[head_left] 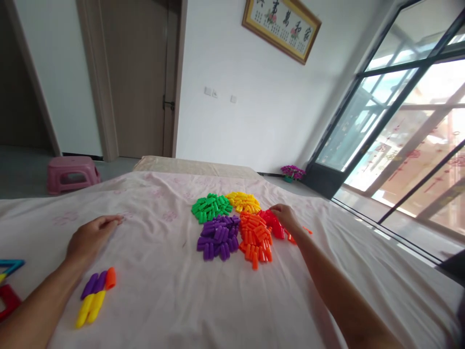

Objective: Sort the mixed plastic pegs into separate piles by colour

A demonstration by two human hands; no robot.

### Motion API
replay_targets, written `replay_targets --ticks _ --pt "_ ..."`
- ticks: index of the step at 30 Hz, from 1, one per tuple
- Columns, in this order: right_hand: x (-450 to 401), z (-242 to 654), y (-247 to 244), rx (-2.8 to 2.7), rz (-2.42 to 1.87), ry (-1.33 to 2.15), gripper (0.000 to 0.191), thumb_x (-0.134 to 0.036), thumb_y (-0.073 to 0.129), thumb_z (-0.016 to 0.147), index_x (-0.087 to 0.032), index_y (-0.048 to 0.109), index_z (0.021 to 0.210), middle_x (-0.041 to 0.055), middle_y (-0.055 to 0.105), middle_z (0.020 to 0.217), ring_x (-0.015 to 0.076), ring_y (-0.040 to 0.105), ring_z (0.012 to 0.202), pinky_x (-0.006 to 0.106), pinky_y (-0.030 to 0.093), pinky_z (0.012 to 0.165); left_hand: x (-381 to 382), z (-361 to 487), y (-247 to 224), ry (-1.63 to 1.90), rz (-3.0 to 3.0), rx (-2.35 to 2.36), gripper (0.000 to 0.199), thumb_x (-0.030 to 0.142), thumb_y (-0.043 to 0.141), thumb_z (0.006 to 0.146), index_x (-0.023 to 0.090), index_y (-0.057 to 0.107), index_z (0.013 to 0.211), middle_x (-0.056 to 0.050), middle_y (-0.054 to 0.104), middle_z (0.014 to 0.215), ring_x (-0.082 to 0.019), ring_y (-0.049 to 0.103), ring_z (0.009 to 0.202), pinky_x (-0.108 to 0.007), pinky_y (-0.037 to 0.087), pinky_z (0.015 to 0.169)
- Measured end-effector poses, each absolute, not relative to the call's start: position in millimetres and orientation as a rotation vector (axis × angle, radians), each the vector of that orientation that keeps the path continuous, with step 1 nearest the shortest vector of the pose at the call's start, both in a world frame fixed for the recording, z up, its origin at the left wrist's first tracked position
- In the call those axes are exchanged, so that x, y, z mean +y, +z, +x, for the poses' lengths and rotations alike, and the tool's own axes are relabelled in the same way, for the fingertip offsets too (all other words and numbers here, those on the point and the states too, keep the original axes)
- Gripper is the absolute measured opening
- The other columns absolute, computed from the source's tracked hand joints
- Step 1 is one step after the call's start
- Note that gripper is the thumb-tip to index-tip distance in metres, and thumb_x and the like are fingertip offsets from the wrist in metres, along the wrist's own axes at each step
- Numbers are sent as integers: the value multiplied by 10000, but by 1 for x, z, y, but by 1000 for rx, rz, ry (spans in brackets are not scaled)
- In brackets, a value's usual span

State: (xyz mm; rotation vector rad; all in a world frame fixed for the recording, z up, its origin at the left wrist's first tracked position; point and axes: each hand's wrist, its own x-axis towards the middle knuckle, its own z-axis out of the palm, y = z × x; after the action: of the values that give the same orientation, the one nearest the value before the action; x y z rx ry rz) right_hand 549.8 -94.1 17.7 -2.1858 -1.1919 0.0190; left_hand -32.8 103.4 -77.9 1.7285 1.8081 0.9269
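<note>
My right hand [285, 217] reaches over the red pile [273, 224], its fingers bent down at the pieces; whether they grip one is too small to tell. Beside it lie heaps of small plastic pieces: orange [256, 235], purple [219, 237], green [211, 207] and yellow [242, 201]. My left hand [92, 235] is at the left, thumb and fingers pressed together; anything between them is too small to make out. Nearer me, below it, is a small group with two purple pieces [93, 285], two yellow pieces [90, 308] and one orange piece [111, 278].
A pale patterned cloth [156, 281] with folds covers the table. Blue and red shapes [9, 299] lie at the left edge, partly behind my left forearm. Beyond are a pink stool [72, 173], a door [140, 77] and magenta flowers [292, 171].
</note>
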Motion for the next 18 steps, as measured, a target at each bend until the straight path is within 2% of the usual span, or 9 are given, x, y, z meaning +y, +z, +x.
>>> replay_targets --ticks 8,14,18 --pt "-78 578 10 -1117 -2284 23 287 -158 596 697 -165 795 904 46 773 829 184 695 796 241 489 696 105 -34 -80 936 1743 1796 367 512 539 837 282 738 1041 8 758 1129 -235 671 993 -292 453 825" --pt "-75 566 17 -1060 -2289 -127 424 -130 508 756 -140 768 1090 105 757 977 200 684 877 277 490 776 105 -33 -80 974 1713 1793 342 486 557 822 283 745 1024 17 763 1114 -233 676 991 -295 458 830" --pt "-66 521 24 -1237 -2079 -207 384 -163 492 792 -181 769 1057 87 736 1049 197 668 941 313 492 879 104 -31 -80 1023 1682 1753 349 467 577 802 266 752 1028 -6 771 1084 -234 678 979 -297 472 834"
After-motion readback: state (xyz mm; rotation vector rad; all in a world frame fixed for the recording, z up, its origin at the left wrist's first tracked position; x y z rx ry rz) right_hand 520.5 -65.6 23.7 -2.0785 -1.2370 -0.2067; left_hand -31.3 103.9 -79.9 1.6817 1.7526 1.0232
